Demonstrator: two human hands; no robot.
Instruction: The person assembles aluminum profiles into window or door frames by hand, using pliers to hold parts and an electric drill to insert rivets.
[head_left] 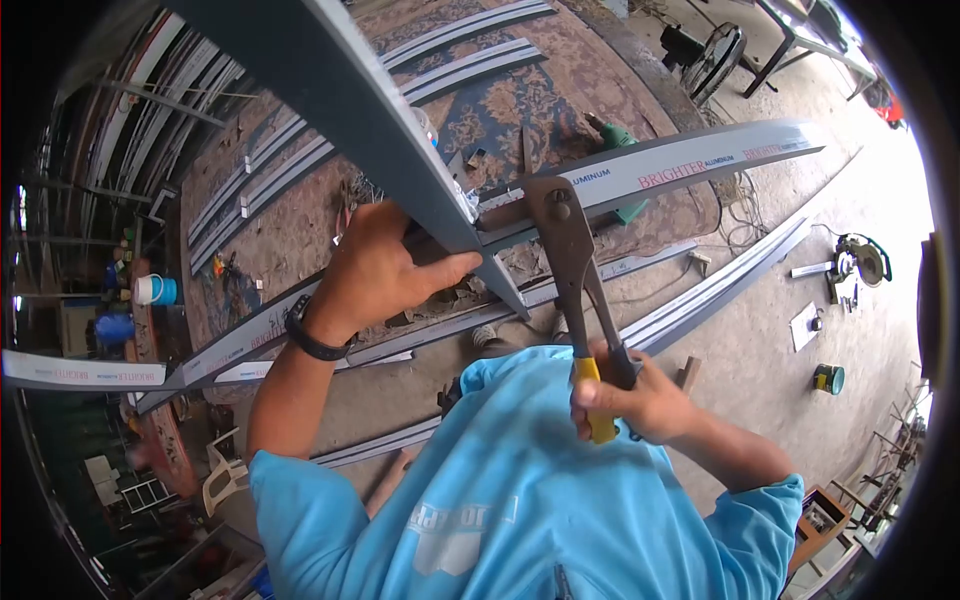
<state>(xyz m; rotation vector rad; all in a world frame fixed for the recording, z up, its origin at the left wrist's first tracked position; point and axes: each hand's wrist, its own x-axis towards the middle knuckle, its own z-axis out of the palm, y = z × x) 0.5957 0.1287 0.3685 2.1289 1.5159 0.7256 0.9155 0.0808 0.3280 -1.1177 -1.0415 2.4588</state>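
My left hand [385, 270] is wrapped round the dark grey metal profile [370, 120] near its lower end, thumb on its near face. That profile crosses a long aluminum bar [640, 180] with a white printed film. In my right hand [635, 395] is a large crimping tool [565, 240] with one yellow and one black handle. The handles are close together, and the tool's dark head is at the bar, just right of where the two pieces meet. Its jaws are partly hidden.
Behind lies a patterned carpet [500, 105] with several long strips and a green power tool [618, 140]. A fan [712, 62] stands at the back right. On the right floor are a circular saw [860, 268] and a can [828, 378]. A blue bucket [163, 290] is at left.
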